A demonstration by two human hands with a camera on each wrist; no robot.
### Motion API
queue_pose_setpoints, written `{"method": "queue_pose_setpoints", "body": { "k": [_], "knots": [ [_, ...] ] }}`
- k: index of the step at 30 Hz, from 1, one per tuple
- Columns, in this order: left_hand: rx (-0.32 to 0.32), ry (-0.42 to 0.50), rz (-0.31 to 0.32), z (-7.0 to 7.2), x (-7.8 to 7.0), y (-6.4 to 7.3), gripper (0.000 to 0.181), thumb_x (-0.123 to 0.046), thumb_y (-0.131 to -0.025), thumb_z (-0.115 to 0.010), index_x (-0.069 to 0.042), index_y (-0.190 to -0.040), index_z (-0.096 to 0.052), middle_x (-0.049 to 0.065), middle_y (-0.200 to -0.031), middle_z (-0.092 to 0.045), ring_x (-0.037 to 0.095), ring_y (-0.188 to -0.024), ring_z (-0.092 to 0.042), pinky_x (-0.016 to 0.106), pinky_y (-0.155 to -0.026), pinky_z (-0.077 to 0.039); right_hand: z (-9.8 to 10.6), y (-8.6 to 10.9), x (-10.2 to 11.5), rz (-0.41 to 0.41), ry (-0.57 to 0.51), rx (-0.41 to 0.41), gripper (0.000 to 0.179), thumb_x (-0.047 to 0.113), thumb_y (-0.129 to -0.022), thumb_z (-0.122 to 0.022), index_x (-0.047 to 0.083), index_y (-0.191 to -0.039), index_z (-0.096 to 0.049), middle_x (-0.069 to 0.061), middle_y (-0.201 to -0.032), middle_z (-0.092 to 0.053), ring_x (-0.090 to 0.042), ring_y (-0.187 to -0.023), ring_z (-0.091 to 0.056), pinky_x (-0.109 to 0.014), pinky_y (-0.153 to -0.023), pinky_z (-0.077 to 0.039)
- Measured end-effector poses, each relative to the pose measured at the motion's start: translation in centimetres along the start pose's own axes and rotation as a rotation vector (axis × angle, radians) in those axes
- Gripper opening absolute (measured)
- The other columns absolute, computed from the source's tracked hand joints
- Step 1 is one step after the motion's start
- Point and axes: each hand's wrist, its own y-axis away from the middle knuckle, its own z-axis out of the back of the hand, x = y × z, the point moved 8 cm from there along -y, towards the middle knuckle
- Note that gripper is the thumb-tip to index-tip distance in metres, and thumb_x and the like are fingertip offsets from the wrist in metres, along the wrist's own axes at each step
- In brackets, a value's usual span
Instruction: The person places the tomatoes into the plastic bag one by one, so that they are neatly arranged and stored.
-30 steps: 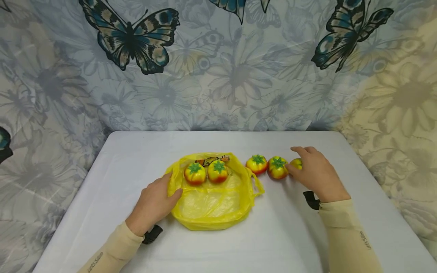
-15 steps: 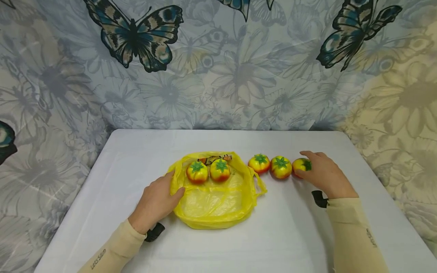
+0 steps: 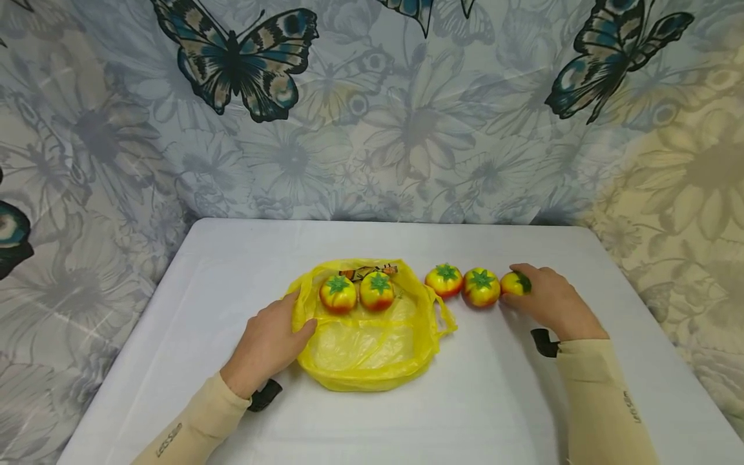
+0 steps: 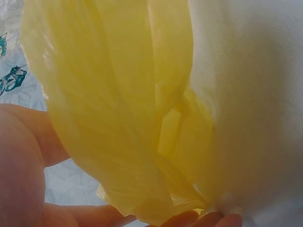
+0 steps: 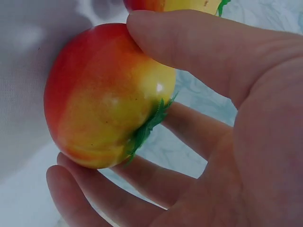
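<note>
My left hand (image 3: 268,341) holds the left rim of a yellow plastic bag (image 3: 363,352), with the thumb over the rim and the fingers outside. In the left wrist view the thin yellow film of the bag (image 4: 113,99) hangs between thumb and fingers. Inside the open bag, side by side, sit two tomatoes (image 3: 338,296), red and yellow with green star-shaped tops. On the right, my right hand (image 3: 555,302) grips the outermost tomato (image 5: 94,99), its thumb on one side and fingers curled round the other. That tomato still stands on the table.
Left of the gripped tomato, a second tomato (image 3: 481,288) and a third tomato (image 3: 444,280) stand in a row beside the bag's handle (image 3: 446,320). The white table (image 3: 465,400) ends at a patterned cloth backdrop (image 3: 418,142) with butterflies.
My right hand has moved right and closed round the outermost tomato. The left hand keeps its hold on the bag. The whole head view has shifted slightly.
</note>
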Motion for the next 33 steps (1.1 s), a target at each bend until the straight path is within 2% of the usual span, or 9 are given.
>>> {"method": "queue_pose_setpoints", "body": {
  "k": [4, 9, 14, 18, 25, 33],
  "knots": [
    [-0.012, -0.010, -0.008, 0.0, -0.1, -0.1, 0.070, -0.034, -0.105, -0.066, 0.004, -0.160, -0.046, 0.026, -0.140, -0.068, 0.038, -0.117, -0.070, 0.060, -0.104, -0.055, 0.2, 0.0, -0.1, -0.001, 0.002, -0.009, 0.079, 0.044, -0.100, -0.072, -0.002, -0.158, -0.045, -0.045, -0.144, -0.052, -0.063, -0.129, -0.052, -0.077, -0.105, -0.044],
    [-0.019, -0.014, -0.014, 0.0, -0.3, -0.2, 0.071, -0.035, -0.105, -0.067, 0.004, -0.161, -0.045, 0.027, -0.140, -0.068, 0.042, -0.119, -0.070, 0.065, -0.106, -0.051, 0.7, 0.3, -0.4, -0.012, 0.006, -0.031, 0.078, 0.045, -0.100, -0.072, -0.001, -0.158, -0.046, -0.044, -0.142, -0.052, -0.063, -0.128, -0.052, -0.077, -0.103, -0.045],
    [-0.005, -0.023, 0.000, -0.1, -0.1, 0.0, 0.072, -0.035, -0.105, -0.066, 0.004, -0.162, -0.044, 0.027, -0.142, -0.067, 0.042, -0.121, -0.069, 0.063, -0.108, -0.050, 1.2, 0.7, -0.4, -0.005, 0.006, -0.050, 0.076, 0.043, -0.101, -0.072, -0.001, -0.158, -0.046, -0.044, -0.142, -0.053, -0.062, -0.126, -0.053, -0.077, -0.102, -0.045],
    [-0.012, -0.024, -0.013, -0.1, -0.2, 0.0, 0.070, -0.035, -0.105, -0.066, 0.002, -0.161, -0.045, 0.025, -0.139, -0.069, 0.040, -0.117, -0.070, 0.062, -0.106, -0.052, 1.9, 1.2, 0.0, 0.010, 0.008, -0.076, 0.076, 0.042, -0.101, -0.073, -0.001, -0.158, -0.046, -0.043, -0.141, -0.053, -0.061, -0.124, -0.055, -0.076, -0.101, -0.046],
    [-0.019, -0.023, -0.017, 0.1, -0.2, -0.1, 0.069, -0.034, -0.106, -0.066, 0.003, -0.160, -0.046, 0.025, -0.138, -0.069, 0.039, -0.115, -0.070, 0.063, -0.105, -0.052, 2.7, 1.9, 1.6, 0.034, 0.001, -0.089, 0.077, 0.046, -0.101, -0.073, 0.006, -0.161, -0.045, -0.041, -0.146, -0.049, -0.060, -0.129, -0.052, -0.077, -0.102, -0.044],
    [-0.025, -0.023, -0.027, 0.0, -0.3, -0.1, 0.068, -0.033, -0.105, -0.065, 0.002, -0.160, -0.047, 0.025, -0.137, -0.070, 0.039, -0.115, -0.070, 0.063, -0.104, -0.052, 3.5, 3.6, 4.8, 0.067, -0.015, -0.096, 0.076, 0.048, -0.101, -0.073, 0.012, -0.163, -0.046, -0.037, -0.151, -0.048, -0.060, -0.131, -0.052, -0.078, -0.103, -0.044]
  ]
}}
